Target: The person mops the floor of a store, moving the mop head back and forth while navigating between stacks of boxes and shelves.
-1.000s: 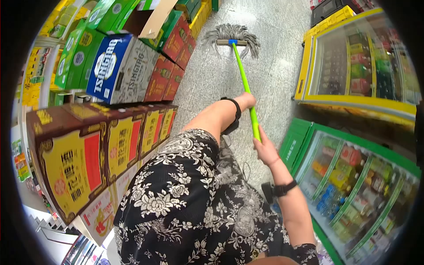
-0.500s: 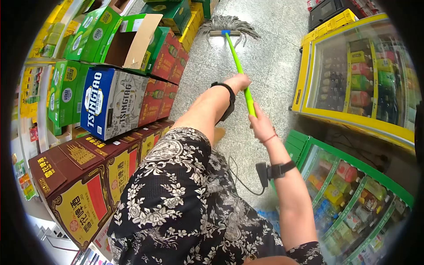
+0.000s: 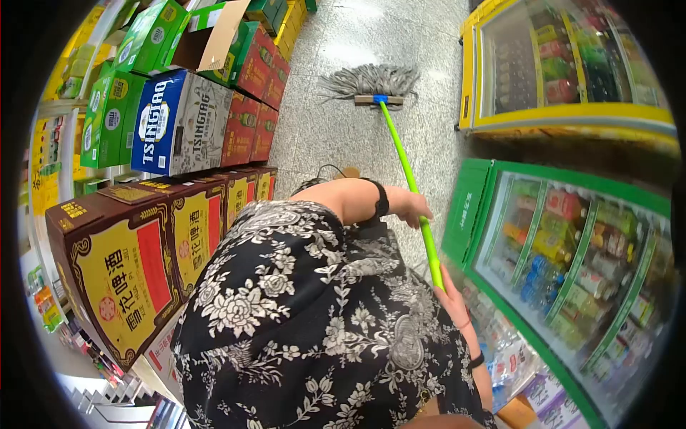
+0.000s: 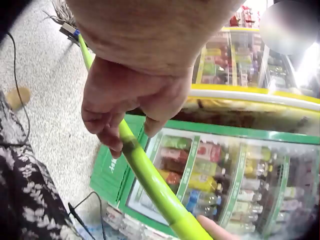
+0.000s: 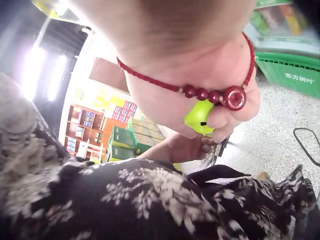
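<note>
A mop with a bright green handle (image 3: 402,154) slants across the head view, its grey string head (image 3: 375,80) spread on the floor ahead. My left hand (image 3: 411,207) grips the handle partway down; in the left wrist view its fingers (image 4: 107,112) curl round the green tube. Close to the body, my right hand (image 3: 452,300) holds the handle near its top end. The right wrist view shows the rounded green handle end (image 5: 200,117) poking out of that fist, beneath a red beaded bracelet (image 5: 202,94).
Stacked beer cartons (image 3: 128,275) line the left side, with a blue Tsingtao box (image 3: 158,125) farther along. On the right stand a green-framed drinks fridge (image 3: 572,250) and a yellow-framed one (image 3: 564,71). Speckled floor (image 3: 343,143) runs between them.
The mop head went slightly farther out, then came back toward the body. Both hands have drawn back and rightward with the handle, the right hand now close beside the torso.
</note>
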`<state>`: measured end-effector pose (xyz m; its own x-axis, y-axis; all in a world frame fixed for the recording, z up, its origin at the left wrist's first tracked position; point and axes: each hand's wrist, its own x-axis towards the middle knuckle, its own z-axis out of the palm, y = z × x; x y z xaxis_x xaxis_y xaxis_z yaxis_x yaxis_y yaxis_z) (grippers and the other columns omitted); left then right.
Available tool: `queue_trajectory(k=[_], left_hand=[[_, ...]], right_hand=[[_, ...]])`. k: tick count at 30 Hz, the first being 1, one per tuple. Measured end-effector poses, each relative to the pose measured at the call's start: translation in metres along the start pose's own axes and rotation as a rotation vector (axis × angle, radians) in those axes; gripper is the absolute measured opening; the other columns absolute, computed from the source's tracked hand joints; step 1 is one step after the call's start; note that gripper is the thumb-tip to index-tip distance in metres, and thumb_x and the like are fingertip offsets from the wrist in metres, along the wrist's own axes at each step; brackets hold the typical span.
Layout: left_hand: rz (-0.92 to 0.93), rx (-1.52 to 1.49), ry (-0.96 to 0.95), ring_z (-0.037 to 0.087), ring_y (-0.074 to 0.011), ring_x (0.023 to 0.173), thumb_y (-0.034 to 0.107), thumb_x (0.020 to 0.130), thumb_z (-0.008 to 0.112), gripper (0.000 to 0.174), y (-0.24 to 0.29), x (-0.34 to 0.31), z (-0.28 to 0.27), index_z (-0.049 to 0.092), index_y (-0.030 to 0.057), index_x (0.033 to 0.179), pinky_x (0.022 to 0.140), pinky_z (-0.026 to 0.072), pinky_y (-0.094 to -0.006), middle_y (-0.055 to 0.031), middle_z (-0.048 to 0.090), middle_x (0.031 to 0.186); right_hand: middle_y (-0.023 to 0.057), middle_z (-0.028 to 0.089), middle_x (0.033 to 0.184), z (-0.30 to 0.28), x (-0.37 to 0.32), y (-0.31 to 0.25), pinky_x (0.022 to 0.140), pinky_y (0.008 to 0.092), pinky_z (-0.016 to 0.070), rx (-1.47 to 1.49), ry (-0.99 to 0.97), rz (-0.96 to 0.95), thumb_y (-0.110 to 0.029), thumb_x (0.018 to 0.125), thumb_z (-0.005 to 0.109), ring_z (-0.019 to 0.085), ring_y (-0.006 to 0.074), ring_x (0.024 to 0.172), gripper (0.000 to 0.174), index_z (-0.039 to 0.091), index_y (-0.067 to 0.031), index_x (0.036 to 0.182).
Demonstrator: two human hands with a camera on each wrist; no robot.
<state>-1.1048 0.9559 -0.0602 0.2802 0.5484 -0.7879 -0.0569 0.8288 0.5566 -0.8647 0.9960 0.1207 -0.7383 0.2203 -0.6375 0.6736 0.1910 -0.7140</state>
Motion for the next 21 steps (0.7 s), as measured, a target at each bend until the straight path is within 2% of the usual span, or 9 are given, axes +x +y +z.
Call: queue_trajectory(k=[1, 2, 3, 4, 9, 11, 15, 18, 21], left_hand=[[-0.003, -0.018, -0.094, 0.062, -0.0238, 0.08, 0.04, 0.084, 0.044, 0.046, 0.001, 0.001, 0.02, 0.059, -0.001, 0.098, 0.075, 0.0464, -0.0374, -0.0161, 0.063, 0.088], [-0.051, 0.0, -0.209, 0.059, -0.0248, 0.091, 0.042, 0.084, 0.044, 0.05, 0.001, 0.012, 0.036, 0.053, -0.0016, 0.108, 0.086, 0.041, -0.0392, -0.0171, 0.061, 0.098], [-0.053, 0.015, -0.214, 0.059, -0.0248, 0.091, 0.042, 0.084, 0.044, 0.05, 0.004, 0.001, 0.045, 0.053, -0.0016, 0.108, 0.086, 0.041, -0.0392, -0.0171, 0.061, 0.098], [0.011, 0.035, -0.27, 0.06, -0.0244, 0.09, 0.042, 0.084, 0.044, 0.05, 0.011, -0.021, 0.054, 0.054, -0.0017, 0.107, 0.085, 0.0417, -0.0392, -0.0169, 0.061, 0.098], [0.099, 0.21, -0.351, 0.06, -0.0218, 0.087, 0.044, 0.081, 0.047, 0.049, 0.026, -0.026, 0.083, 0.058, -0.0007, 0.1, 0.077, 0.0458, -0.0344, -0.0148, 0.064, 0.092], [0.027, 0.261, -0.351, 0.061, -0.0208, 0.082, 0.043, 0.08, 0.049, 0.046, 0.027, 0.009, 0.082, 0.06, 0.0009, 0.097, 0.071, 0.0474, -0.0319, -0.0133, 0.064, 0.09], [0.066, 0.314, -0.227, 0.059, -0.0169, 0.062, 0.041, 0.08, 0.047, 0.041, 0.043, 0.032, 0.044, 0.063, 0.0042, 0.089, 0.058, 0.048, -0.0309, -0.008, 0.065, 0.078], [0.099, 0.424, 0.043, 0.058, -0.017, 0.054, 0.039, 0.08, 0.046, 0.039, 0.068, 0.067, -0.013, 0.064, 0.0044, 0.081, 0.049, 0.047, -0.0309, -0.0063, 0.063, 0.066], [0.185, 0.157, 0.344, 0.059, -0.0245, 0.052, 0.036, 0.08, 0.053, 0.047, 0.088, 0.111, -0.092, 0.051, -0.0096, 0.09, 0.053, 0.0493, -0.0366, -0.0152, 0.061, 0.073]], right_hand=[[0.0051, 0.052, 0.08, 0.005, -0.022, 0.008, 0.058, 0.0251, 0.0415, 0.011, 0.008, 0.009, -0.011, 0.084, 0.047, 0.046, 0.0116, 0.061, 0.058, 0.022, -0.0121, 0.137], [0.0045, 0.052, 0.082, 0.01, -0.041, 0.016, 0.058, 0.024, 0.0412, 0.02, 0.014, 0.092, -0.01, 0.084, 0.046, 0.047, 0.0108, 0.062, 0.058, 0.022, -0.0112, 0.137], [0.0039, 0.052, 0.085, 0.013, -0.06, 0.027, 0.059, 0.0229, 0.041, 0.028, 0.021, 0.172, -0.008, 0.084, 0.046, 0.047, 0.01, 0.063, 0.058, 0.022, -0.0104, 0.137], [0.0034, 0.051, 0.085, 0.028, -0.072, 0.129, 0.06, 0.0214, 0.0411, -0.138, 0.111, -0.165, -0.006, 0.084, 0.046, 0.047, 0.0086, 0.065, 0.058, 0.023, -0.0095, 0.137], [0.0035, 0.051, 0.085, 0.047, -0.062, 0.084, 0.059, 0.0217, 0.0414, -0.028, 0.154, -0.037, -0.006, 0.084, 0.045, 0.047, 0.0088, 0.064, 0.057, 0.023, -0.0096, 0.137], [0.0036, 0.051, 0.084, 0.039, -0.055, 0.067, 0.059, 0.0219, 0.0415, 0.023, 0.175, 0.018, -0.006, 0.084, 0.045, 0.047, 0.0089, 0.064, 0.057, 0.023, -0.0097, 0.136], [0.0037, 0.05, 0.084, 0.012, -0.045, 0.034, 0.059, 0.0222, 0.0417, 0.135, 0.198, 0.135, -0.005, 0.084, 0.044, 0.047, 0.0091, 0.064, 0.057, 0.023, -0.0098, 0.136], [0.0036, 0.05, 0.082, -0.016, 0.03, 0.024, 0.057, 0.0225, 0.041, 0.244, 0.237, 0.104, -0.005, 0.084, 0.044, 0.046, 0.01, 0.062, 0.056, 0.025, -0.0093, 0.136], [0.0034, 0.05, 0.078, -0.05, 0.134, 0.002, 0.054, 0.0221, 0.0401, 0.379, 0.28, 0.145, -0.008, 0.084, 0.045, 0.046, 0.0099, 0.06, 0.056, 0.025, -0.0094, 0.136]])
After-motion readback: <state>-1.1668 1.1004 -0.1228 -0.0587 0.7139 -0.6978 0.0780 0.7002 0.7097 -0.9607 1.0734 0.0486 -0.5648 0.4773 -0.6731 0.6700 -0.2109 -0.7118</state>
